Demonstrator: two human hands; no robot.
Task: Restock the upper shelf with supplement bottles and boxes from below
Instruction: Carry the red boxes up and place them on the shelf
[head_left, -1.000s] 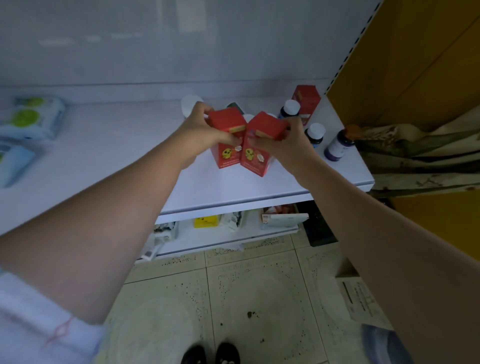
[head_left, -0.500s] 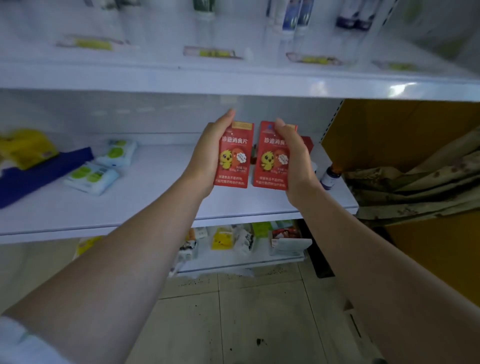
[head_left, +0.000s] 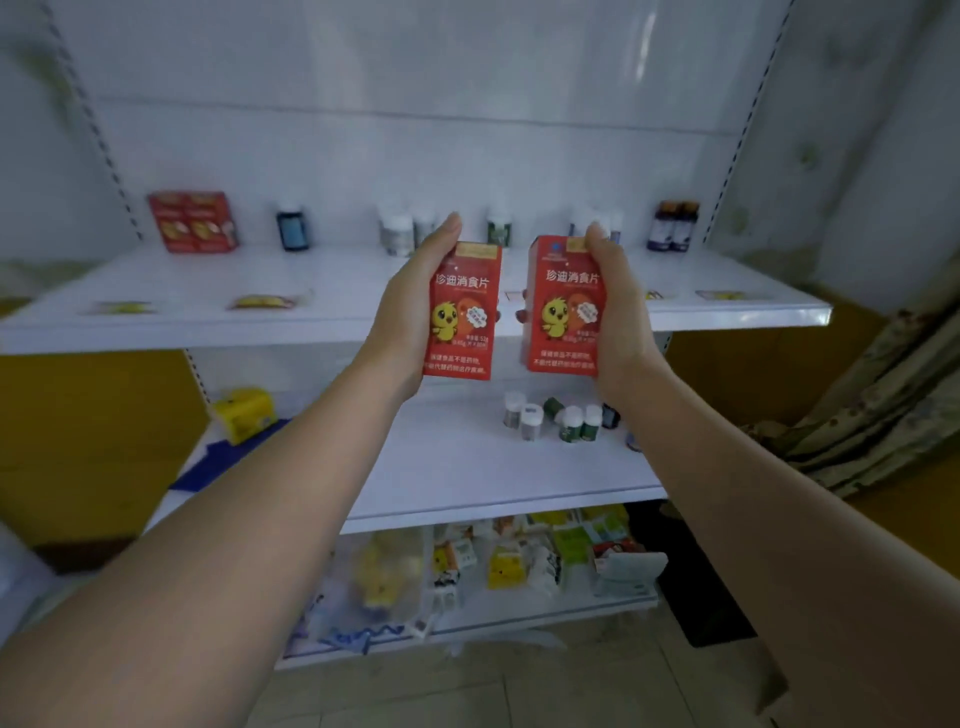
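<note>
Two red supplement boxes are held up before the upper shelf (head_left: 337, 275), one per hand. The left hand (head_left: 410, 312) grips the left red box (head_left: 462, 312) from its outer side, one digit running up to the top corner and the rest wrapped behind. The right hand (head_left: 618, 322) clasps the right red box (head_left: 563, 306) the same way from the opposite side. Both boxes are upright, yellow-chick fronts to camera, side by side w/ a narrow gap btwn them. They overlap the shelf's front edge in view and rest on nothing.

Along the back of the upper shelf stand a pair of red cartons (head_left: 192, 221) near the left rear corner and a dark bottle (head_left: 292, 230) beside them. White-capped bottles (head_left: 397, 234) toward the centre are partly hidden by the hands, and two dark bottles (head_left: 672, 226) stand near the right rear corner.

Below, the middle shelf (head_left: 467, 467) carries small capped bottles (head_left: 550, 418) toward its right end, under the right hand, and a yellow pack (head_left: 244, 415) at the left end. The bottom shelf (head_left: 519, 618) holds mixed pkts, too blurred to name. Patterned cloth (head_left: 883, 405) hangs at right.
</note>
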